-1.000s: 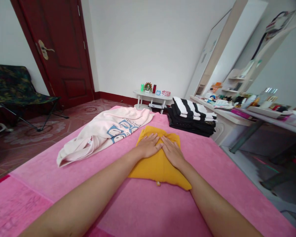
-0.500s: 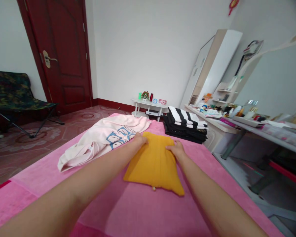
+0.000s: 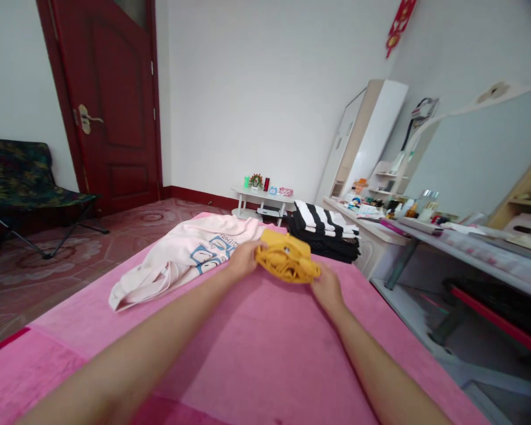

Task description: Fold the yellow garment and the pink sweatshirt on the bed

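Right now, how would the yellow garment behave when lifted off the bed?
Probably floppy: the yellow garment bunches and sags between the left hand and right hand. Likely light, since fingers alone hold it. Its folds may come undone.

Pink blanket (image 3: pixel 269 348) covers the lower frame. Pale pink printed shirt (image 3: pixel 181 257) lies centre-left. Black-and-white striped stack (image 3: pixel 325 230) sits centre-right. Red door (image 3: pixel 110 106) upper left; folding chair (image 3: pixel 22 183) far left.
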Available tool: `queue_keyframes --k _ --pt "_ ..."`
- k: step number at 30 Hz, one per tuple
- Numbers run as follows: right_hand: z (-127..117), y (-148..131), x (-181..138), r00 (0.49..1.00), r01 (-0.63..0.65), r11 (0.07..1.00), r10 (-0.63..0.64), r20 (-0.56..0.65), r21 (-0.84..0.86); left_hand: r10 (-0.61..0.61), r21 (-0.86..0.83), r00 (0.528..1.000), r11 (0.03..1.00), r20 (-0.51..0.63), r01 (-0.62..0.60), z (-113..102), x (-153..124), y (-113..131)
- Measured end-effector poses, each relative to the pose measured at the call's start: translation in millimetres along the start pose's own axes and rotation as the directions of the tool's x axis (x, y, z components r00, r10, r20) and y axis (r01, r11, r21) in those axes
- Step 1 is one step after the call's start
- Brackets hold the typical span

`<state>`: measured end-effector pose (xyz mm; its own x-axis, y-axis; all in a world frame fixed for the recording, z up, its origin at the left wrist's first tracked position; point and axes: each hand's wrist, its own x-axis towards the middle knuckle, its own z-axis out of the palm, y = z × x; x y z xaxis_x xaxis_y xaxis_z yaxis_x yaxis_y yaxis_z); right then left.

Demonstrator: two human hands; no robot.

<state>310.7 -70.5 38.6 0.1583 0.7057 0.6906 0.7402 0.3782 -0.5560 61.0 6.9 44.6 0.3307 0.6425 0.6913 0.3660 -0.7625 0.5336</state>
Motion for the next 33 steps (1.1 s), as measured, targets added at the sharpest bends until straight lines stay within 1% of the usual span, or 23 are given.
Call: queue_keyframes --k 1,2,4,6,9,11,13,16,19,22,25,29,33 --pt "5 11 -18 0.996 -0.044 0.998 0.041 0.076 0.045 -0.006 0.011 0.999 1.000 0.044 0.005 9 -20 -9" --pt "9 21 -31 0.986 -0.111 0.990 0.099 0.138 0.086 -0.020 0.024 0.998 1.000 0.063 0.018 17 -37 -17" --pt "14 35 -44 0.962 -0.211 0.965 0.176 0.210 0.158 -0.063 0.052 0.992 0.997 0.105 0.058 27 -56 -29" --pt "13 39 -45 0.952 -0.255 0.947 0.210 0.225 0.196 -0.071 0.061 0.990 0.996 0.121 0.064 30 -62 -35" --pt "12 35 -40 0.951 -0.264 0.939 0.216 0.222 0.220 -0.050 0.087 0.988 0.996 0.144 0.037 25 -60 -32" --pt "11 32 -40 0.950 -0.249 0.940 0.191 0.247 0.234 -0.030 0.147 0.987 0.989 0.157 0.007 19 -58 -22" --pt "10 28 -41 0.955 -0.202 0.955 0.142 0.260 0.219 0.013 0.208 0.985 0.977 0.169 -0.049 14 -57 -9" --pt "7 21 -43 0.975 -0.042 0.996 0.023 0.220 0.082 0.104 0.245 0.975 0.958 0.198 -0.152 11 -58 12" --pt "3 8 -43 0.970 0.139 0.987 -0.118 0.213 -0.086 0.190 0.246 0.943 0.934 0.275 -0.259 12 -58 21" --pt "1 -2 -43 0.952 0.238 0.958 -0.196 0.237 -0.163 0.251 0.223 0.898 0.912 0.360 -0.345 14 -57 22" --pt "4 -4 -43 0.946 0.259 0.945 -0.206 0.252 -0.199 0.251 0.227 0.890 0.908 0.381 -0.353 16 -57 21" --pt "8 2 -43 0.955 0.224 0.954 -0.174 0.239 -0.198 0.232 0.244 0.893 0.908 0.386 -0.341 17 -56 22" --pt "8 0 -42 0.977 0.168 0.964 -0.135 0.167 -0.205 0.168 0.317 0.925 0.906 0.340 -0.281 20 -55 22"
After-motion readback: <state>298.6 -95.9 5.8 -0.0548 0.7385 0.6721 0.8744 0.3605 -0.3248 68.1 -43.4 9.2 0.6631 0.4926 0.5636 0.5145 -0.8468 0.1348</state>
